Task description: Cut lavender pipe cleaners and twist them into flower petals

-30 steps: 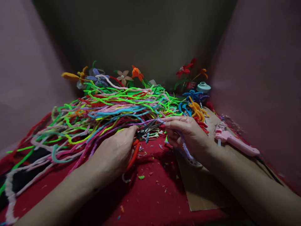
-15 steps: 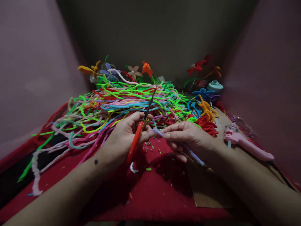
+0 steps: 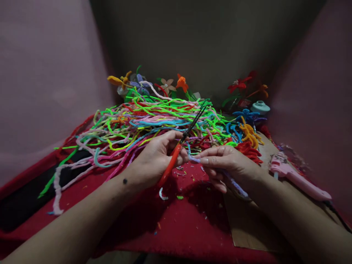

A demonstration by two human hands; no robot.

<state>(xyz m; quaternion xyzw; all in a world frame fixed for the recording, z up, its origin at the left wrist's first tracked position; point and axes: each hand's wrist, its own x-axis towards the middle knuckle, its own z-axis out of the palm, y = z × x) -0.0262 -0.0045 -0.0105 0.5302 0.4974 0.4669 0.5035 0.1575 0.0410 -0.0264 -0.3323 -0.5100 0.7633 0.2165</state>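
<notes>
My left hand [image 3: 154, 156] is closed around a pair of scissors [image 3: 172, 164] with orange-red handles; the dark, thin blades point up and away to the right. Its fingertips also meet a short light-blue piece of pipe cleaner [image 3: 189, 149]. Close by on the right, my right hand [image 3: 229, 161] pinches a lavender pipe cleaner [image 3: 235, 184] between thumb and forefinger. One end of it reaches the left fingertips, and the rest trails out below the right palm. Exactly how the blue and lavender pieces join is too small to tell.
Behind the hands lies a large heap of coloured pipe cleaners [image 3: 154, 123]. Pipe-cleaner flowers [image 3: 167, 86] stand at the back. A pink glue gun [image 3: 299, 178] rests on cardboard [image 3: 247, 234] at right. Small trimmings dot the red cloth [image 3: 192, 227].
The whole view has shifted, so things appear further right. The scissors have tilted more to the right in my left hand, their blades now slightly apart. Both hands keep their holds.
</notes>
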